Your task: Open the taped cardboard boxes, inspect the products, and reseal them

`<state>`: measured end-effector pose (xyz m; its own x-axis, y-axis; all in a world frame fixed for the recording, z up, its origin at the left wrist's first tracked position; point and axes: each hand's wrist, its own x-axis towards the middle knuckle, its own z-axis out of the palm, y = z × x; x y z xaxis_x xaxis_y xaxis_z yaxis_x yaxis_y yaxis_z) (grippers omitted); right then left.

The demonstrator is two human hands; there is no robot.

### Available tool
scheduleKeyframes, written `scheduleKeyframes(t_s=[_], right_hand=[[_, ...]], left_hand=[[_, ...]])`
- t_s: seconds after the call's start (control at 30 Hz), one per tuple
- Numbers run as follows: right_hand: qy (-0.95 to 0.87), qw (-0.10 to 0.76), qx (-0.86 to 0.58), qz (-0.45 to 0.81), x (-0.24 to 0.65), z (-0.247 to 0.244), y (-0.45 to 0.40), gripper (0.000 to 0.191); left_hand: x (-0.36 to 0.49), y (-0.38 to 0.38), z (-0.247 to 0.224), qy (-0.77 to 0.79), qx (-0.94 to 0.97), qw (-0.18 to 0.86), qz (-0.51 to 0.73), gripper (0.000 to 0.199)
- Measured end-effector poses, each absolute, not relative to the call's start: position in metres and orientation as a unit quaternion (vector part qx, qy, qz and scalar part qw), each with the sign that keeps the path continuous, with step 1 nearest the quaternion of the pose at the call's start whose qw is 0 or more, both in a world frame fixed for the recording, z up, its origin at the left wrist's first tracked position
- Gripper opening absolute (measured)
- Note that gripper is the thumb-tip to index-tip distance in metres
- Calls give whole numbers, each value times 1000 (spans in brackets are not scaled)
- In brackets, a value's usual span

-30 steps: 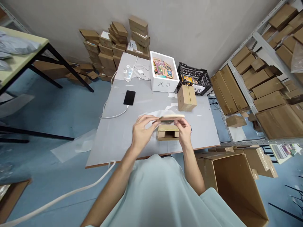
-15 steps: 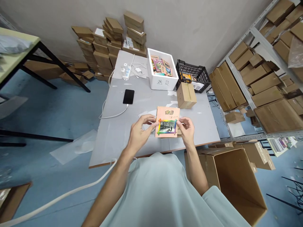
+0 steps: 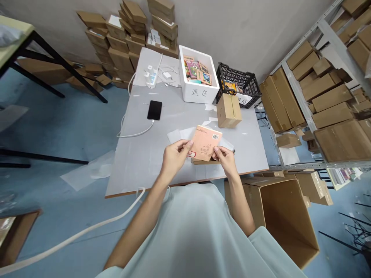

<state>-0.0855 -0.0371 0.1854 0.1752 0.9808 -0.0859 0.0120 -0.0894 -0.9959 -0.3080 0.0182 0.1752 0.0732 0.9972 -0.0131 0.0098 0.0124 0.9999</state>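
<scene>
Above the near part of the grey table (image 3: 133, 158), I hold a pink booklet (image 3: 205, 143), its barcode (image 3: 215, 136) facing me, my left hand (image 3: 174, 156) pinching it at eight o'clock and my right hand (image 3: 227, 161) at four. From it, a phone (image 3: 154, 110) lies at ten o'clock, a small carton (image 3: 228, 112) at one.

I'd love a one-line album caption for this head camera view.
Left hand and right hand hold a pink booklet, barcode showing, above a grey table.
</scene>
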Motion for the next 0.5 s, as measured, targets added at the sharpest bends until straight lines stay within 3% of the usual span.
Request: scheduleKeyframes(t_s=[0.33,0.5], right_hand=[[-396,514,-544,532,-67,161,-15,69],[-448,534,-540,473,-55,156,-8,58]], left_hand=[[-290,21,179,509,527,450,511,56],[-266,32,155,526,478,526,468,42]])
